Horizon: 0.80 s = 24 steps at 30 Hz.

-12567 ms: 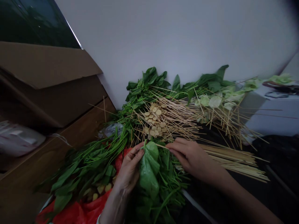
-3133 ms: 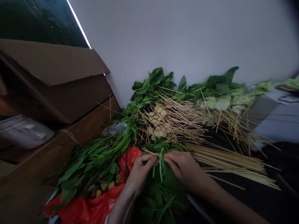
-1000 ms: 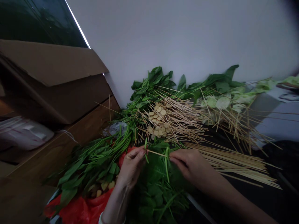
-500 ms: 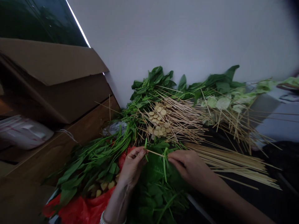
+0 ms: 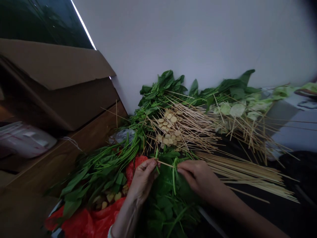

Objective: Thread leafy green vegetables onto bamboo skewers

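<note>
Between my two hands runs a thin wooden skewer [image 5: 165,163], lying almost level. My left hand [image 5: 145,177] pinches a short green stem [image 5: 157,152] at the skewer's left end. Close to its right end, my right hand [image 5: 195,172] grips the skewer with thumb and fingers. Just left of those fingers, a leafy green's stem [image 5: 174,178] is threaded on the skewer and hangs down. Below the hands lies a heap of loose leafy greens [image 5: 163,208]. Whether the left stem is pierced by the skewer is hidden by my fingers.
Skewered pale round slices [image 5: 169,120] lie behind my hands. Bare skewers [image 5: 255,175] are spread at right, with skewered cabbage leaves [image 5: 237,109] beyond. Long-stemmed greens [image 5: 99,172] and a red plastic bag [image 5: 91,221] are at left. A cardboard box [image 5: 61,102] stands far left.
My left hand has shifted slightly to the right with the short stem, nearer my right hand. My right hand has hardly moved.
</note>
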Each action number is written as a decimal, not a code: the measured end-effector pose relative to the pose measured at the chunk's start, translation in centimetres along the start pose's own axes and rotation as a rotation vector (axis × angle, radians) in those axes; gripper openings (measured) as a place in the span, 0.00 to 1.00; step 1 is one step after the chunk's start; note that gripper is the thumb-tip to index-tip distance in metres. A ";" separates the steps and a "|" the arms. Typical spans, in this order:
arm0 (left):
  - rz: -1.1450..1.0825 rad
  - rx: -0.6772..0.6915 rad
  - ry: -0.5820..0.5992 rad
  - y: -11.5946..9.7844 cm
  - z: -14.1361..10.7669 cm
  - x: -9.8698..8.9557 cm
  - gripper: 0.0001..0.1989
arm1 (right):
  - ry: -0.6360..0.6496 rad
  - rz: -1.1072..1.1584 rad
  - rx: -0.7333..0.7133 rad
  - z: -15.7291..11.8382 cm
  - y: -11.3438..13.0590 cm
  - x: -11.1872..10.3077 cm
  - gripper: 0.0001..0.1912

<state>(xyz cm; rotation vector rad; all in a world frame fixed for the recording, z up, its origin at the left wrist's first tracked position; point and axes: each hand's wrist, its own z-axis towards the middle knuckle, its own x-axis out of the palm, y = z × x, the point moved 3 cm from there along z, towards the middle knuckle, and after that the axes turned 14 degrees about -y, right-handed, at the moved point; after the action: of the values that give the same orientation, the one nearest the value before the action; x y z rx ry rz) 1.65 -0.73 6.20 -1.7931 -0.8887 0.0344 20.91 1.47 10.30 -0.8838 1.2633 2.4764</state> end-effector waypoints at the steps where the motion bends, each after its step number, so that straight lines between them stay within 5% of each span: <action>1: 0.002 -0.001 0.003 0.0 0.0 0.0 0.18 | 0.001 -0.008 -0.002 -0.1 0.0 0.1 0.15; 16: 0.046 0.042 0.056 -0.1 0.0 -0.4 0.17 | 0.010 -0.056 -0.001 -0.5 0.4 1.0 0.16; 24: 0.184 0.105 0.129 -1.4 1.1 -1.4 0.24 | 0.061 0.000 -0.015 0.3 -0.3 -0.9 0.14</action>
<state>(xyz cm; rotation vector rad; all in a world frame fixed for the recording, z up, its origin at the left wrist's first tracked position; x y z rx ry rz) -0.54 -0.48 6.34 -1.7526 -0.6179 0.0806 21.63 1.94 10.79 -0.9696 1.2651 2.4802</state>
